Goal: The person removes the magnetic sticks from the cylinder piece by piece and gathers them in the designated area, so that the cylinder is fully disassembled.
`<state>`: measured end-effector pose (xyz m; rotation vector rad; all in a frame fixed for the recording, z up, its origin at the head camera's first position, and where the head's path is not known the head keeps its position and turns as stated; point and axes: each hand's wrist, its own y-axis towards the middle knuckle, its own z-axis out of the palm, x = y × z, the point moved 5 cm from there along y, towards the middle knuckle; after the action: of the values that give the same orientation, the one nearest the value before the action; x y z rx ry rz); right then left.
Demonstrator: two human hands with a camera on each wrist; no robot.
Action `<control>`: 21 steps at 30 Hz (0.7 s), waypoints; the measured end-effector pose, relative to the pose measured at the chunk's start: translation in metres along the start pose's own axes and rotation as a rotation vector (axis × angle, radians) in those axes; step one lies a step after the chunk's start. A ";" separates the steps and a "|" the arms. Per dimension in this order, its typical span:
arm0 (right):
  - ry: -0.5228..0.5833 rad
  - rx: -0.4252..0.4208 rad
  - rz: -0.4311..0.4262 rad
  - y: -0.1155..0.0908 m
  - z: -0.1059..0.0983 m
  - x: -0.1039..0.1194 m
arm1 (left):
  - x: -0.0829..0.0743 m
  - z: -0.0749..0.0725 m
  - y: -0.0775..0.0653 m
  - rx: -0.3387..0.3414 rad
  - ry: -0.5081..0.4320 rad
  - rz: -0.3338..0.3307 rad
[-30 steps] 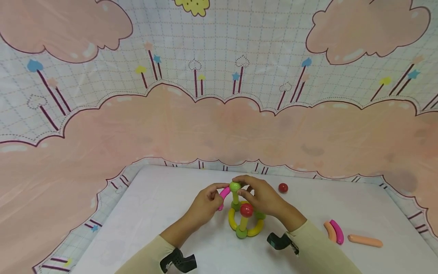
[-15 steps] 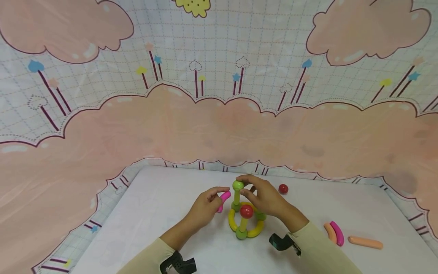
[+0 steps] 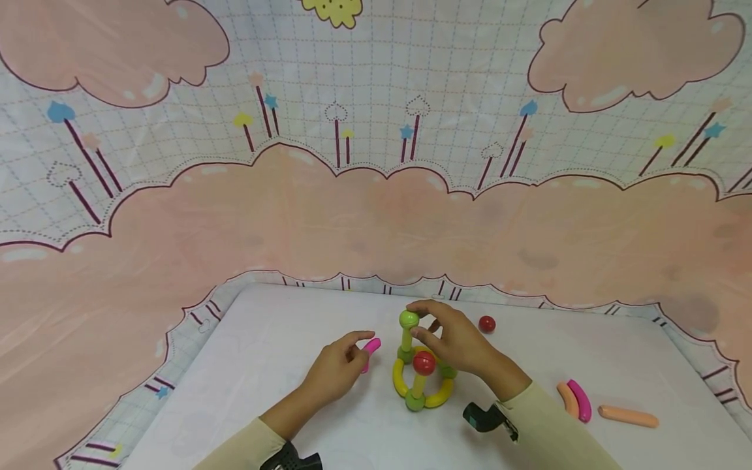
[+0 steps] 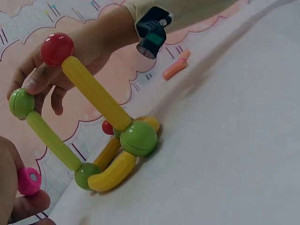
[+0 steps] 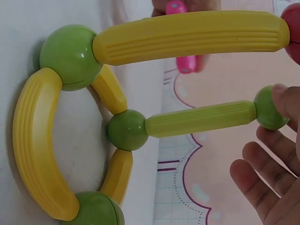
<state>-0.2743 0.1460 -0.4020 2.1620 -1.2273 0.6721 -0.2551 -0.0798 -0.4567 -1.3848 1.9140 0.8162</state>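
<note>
My left hand holds a curved pink magnetic rod, whose end shows a metal disc in the left wrist view. The rod is apart from the toy to its right. My right hand pinches a light green ball between thumb and fingers. That ball caps an upright light green rod. The rod rises from a dark green ball in a ring of curved yellow rods and green balls, lying on the table. A yellow upright rod at the ring's near side carries a red ball.
A loose red ball lies behind my right wrist. On the right of the white table are a curved orange rod, a curved magenta rod and a straight orange rod. A patterned cloth hangs behind.
My left hand has drawn the pink rod away from the light green ball, leftward and toward me. The light green ball shifted slightly right, and my right hand stays on it.
</note>
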 end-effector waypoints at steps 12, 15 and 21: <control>-0.019 -0.029 -0.027 -0.002 -0.003 0.001 | 0.013 0.003 -0.008 0.027 0.134 0.009; -0.021 -0.031 -0.021 -0.004 -0.004 0.000 | 0.014 0.003 -0.010 0.025 0.192 0.023; -0.029 -0.034 0.046 -0.009 -0.008 -0.004 | 0.015 0.003 -0.012 0.005 0.306 0.056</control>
<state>-0.2696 0.1577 -0.4014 2.1283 -1.2981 0.6358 -0.2467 -0.0889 -0.4721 -1.5307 2.1911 0.6538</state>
